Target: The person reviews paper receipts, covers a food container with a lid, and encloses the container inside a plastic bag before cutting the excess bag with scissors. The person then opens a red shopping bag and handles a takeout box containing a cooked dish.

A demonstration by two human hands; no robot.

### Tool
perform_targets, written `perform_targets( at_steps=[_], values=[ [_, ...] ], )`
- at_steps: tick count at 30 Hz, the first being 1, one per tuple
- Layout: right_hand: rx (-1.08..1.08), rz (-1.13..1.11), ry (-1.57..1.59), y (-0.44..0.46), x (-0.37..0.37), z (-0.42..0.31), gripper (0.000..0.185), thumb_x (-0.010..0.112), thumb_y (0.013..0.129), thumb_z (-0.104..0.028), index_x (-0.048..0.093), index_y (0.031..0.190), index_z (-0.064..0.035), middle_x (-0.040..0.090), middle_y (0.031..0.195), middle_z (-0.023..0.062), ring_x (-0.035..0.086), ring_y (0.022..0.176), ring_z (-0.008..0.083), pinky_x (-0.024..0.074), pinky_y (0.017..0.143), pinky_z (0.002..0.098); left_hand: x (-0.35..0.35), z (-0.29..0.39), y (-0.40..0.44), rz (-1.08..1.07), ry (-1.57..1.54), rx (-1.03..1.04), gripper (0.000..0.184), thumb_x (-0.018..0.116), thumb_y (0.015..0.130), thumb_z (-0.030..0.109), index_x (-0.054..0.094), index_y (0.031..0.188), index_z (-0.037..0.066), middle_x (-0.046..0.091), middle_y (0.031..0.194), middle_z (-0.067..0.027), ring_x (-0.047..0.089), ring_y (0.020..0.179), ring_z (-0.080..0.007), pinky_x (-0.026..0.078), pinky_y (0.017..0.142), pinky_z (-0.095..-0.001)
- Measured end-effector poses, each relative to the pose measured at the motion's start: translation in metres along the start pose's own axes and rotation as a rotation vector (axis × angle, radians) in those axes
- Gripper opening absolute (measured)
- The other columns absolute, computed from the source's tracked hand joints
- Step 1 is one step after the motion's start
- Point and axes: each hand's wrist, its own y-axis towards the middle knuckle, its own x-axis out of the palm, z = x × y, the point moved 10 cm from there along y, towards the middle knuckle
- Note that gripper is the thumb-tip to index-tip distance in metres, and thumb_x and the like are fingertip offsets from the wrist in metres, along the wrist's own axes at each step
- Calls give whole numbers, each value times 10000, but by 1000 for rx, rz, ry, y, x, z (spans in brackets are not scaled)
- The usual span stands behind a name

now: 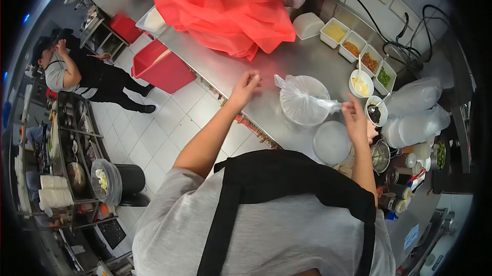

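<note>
On the steel counter sits a round tub in a clear plastic bag (306,99), its film gathered and twisted on top. To its left, my left hand (246,90) is raised over the counter edge, loosely curled and apart from the bag, with nothing in it. My right hand (354,116) is at the bag's right side, fingers extended. The twisted tail of the bag reaches its fingertips; I see no firm grip on it. A round translucent lid (332,142) lies just below the tub, left of my right wrist.
Red plastic sheeting (220,9) covers the counter's far part. White containers of chopped toppings (351,47) line the back right, beside a bowl with a spoon (361,83) and a dark-sauce bowl (376,111). Bagged stacks (415,127) stand right. A co-worker (84,71) stands across the aisle.
</note>
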Motion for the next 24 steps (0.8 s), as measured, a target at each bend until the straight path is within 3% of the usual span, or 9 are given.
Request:
perform_targets(
  at_steps=[3,4,5,6,7,9,14,20,24],
  values=[
    [-235,69,-265,-10,-7,-71,401,588,849,-84,514,1239,-31,566,1074,133,546,921,229,453,819,334,16,-2,-27,-276,190,-174,452,507,931,346,487,1276,53,567,1155,-98,543,1030,-190,427,922,-337],
    [-356,57,-301,-13,1,-86,424,593,838,-88,504,1249,-33,558,1118,162,546,980,277,443,865,365,25,4,-25,-274,516,115,502,531,915,346,454,1314,52,472,1303,-128,470,1174,-240,365,1014,-387],
    [-381,-8,-350,-15,16,-96,445,611,820,-107,504,1246,-34,554,1121,168,531,1014,309,424,891,394,36,-6,-25,-275,424,149,539,549,901,351,436,1332,49,391,1390,-151,377,1281,-288,297,1071,-405],
    [-405,-67,-405,-18,30,-102,467,628,802,-127,505,1242,-35,551,1125,174,517,1048,341,406,916,422,50,9,-27,-220,583,307,567,557,896,366,421,1342,44,359,1419,-166,315,1329,-314,247,1102,-386],
    [-418,-100,-479,-19,44,-100,462,642,786,-148,516,1215,-35,543,1114,173,504,1050,353,394,920,429,61,-3,-21,-198,555,280,581,572,878,401,429,1348,91,326,1444,-162,275,1351,-324,214,1102,-452],
    [-389,-134,-602,-18,61,-94,442,659,768,-183,532,1165,-37,532,1089,167,490,1044,363,381,913,440,81,32,-22,-227,512,212,629,545,851,508,450,1343,129,322,1436,-187,277,1341,-356,205,1085,-514],
    [-286,-60,-781,-18,70,-87,345,671,758,-231,555,1037,-65,518,1026,136,494,1003,334,375,845,445,108,50,-15,-169,644,163,474,620,837,367,514,1256,172,380,1375,-122,292,1335,-319,164,1036,-626],
    [-418,-43,-904,-17,94,-82,176,599,809,-175,552,953,-84,541,971,90,505,958,296,354,779,436,133,69,-10,-144,665,428,273,615,747,86,556,1014,88,541,1135,-112,451,1189,-289,211,1051,-559],
    [-437,-23,-855,-16,98,-80,167,583,814,-154,550,956,-73,579,931,97,524,902,297,353,764,432,134,80,-15,-147,558,518,261,581,720,66,549,979,67,588,1000,-110,512,1074,-303,300,1008,-468]
  ],
)
